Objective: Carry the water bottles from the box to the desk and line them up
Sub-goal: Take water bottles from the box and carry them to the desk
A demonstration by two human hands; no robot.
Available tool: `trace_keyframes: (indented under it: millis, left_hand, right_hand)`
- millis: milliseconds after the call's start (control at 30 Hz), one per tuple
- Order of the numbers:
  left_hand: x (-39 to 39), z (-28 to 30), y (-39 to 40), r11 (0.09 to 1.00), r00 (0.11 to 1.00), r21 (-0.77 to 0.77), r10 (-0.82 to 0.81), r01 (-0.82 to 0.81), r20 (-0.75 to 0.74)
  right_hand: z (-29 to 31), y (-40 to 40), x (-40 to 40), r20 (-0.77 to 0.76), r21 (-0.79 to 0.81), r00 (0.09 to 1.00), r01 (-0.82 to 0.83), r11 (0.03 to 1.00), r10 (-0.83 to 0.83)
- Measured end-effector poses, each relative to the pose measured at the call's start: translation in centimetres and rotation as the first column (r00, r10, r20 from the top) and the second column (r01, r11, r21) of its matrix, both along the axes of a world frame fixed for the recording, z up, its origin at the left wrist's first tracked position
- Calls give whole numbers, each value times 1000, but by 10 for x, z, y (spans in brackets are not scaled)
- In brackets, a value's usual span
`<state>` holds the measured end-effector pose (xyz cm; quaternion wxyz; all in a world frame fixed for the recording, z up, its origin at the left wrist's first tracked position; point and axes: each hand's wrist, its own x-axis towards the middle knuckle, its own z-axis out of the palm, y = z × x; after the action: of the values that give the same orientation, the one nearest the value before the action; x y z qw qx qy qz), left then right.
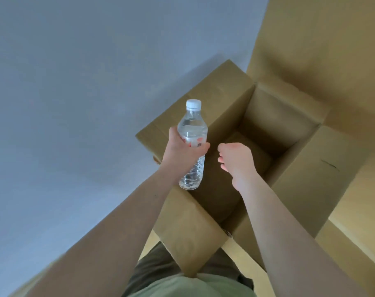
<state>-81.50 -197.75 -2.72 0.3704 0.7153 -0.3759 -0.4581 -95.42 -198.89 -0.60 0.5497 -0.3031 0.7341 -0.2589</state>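
Note:
A clear water bottle [192,129] with a white cap and a red-and-white label stands upright in the air above the left edge of an open cardboard box [289,168]. My left hand [180,151] grips it round the middle. My right hand [235,161] hovers over the box opening, fingers loosely curled, holding nothing. The inside of the box looks dark and I see no other bottle in it. The desk is not in view.
The box's four flaps are folded outward [203,99]. It sits on a light wooden floor [353,232] next to a plain grey-blue wall [75,82]. A tan surface [321,39] rises behind the box at upper right.

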Motion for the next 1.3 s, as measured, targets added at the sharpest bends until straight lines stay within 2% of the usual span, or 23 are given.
trace_keyframes:
  millis: [333, 567, 833, 1167, 1300]
  left_hand:
    - [66, 13, 96, 970, 971, -51, 238, -238, -2]
    - [111, 7, 182, 930, 931, -55, 360, -363, -58]
    - [162, -1, 311, 868, 871, -75, 484, -490, -88]
    - [217, -2, 486, 714, 719, -85, 688, -695, -103]
    - [234, -9, 556, 602, 607, -78, 789, -795, -93]
  right_hand:
    - [6, 60, 77, 4, -2, 926, -377, 926, 377]
    - [-11, 117, 129, -16, -8, 837, -547, 837, 547]
    - [-7, 221, 203, -63, -70, 713, -701, 710, 698]
    - [-22, 365, 280, -87, -87, 524, -851, 517, 847]
    - [-32, 416, 309, -76, -69, 405, -914, 401, 911]
